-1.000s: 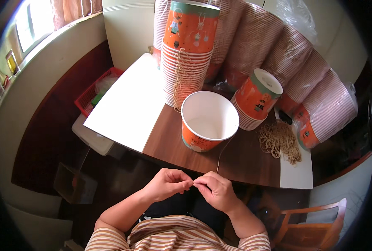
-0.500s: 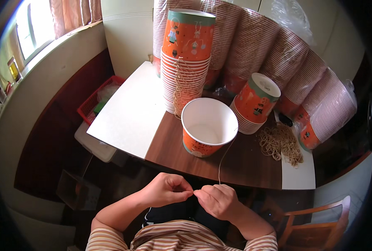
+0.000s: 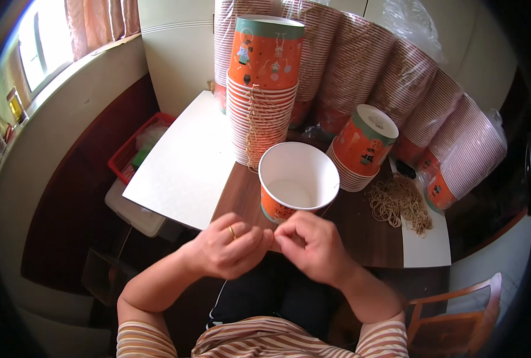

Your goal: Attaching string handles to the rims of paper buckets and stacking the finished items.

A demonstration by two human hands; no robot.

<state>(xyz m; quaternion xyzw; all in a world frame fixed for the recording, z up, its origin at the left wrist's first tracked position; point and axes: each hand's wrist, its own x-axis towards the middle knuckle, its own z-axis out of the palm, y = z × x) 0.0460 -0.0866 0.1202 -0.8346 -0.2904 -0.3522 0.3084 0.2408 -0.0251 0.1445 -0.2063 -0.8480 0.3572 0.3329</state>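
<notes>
Just in front of an orange paper bucket, my two hands meet fingertip to fingertip. My left hand, with a ring on one finger, is pinched closed. My right hand is closed too, thumb against forefinger. A thin string ran from the bucket's rim to my right hand a moment ago; now my fingers mostly hide it. The bucket stands upright with its white inside showing, and neither hand grips its wall. A heap of beige strings lies on the table to the right.
Behind the bucket rises a tall stack of paper buckets with strings hanging down its side. A shorter stack stands to the right. Plastic-wrapped stacks line the back. A red basket is at left, a wooden chair at lower right.
Both hands have risen and moved forward to the table edge, fingertips still together. The string, seen stretched from bucket to right hand before, is now mostly hidden. The bucket has stayed put.
</notes>
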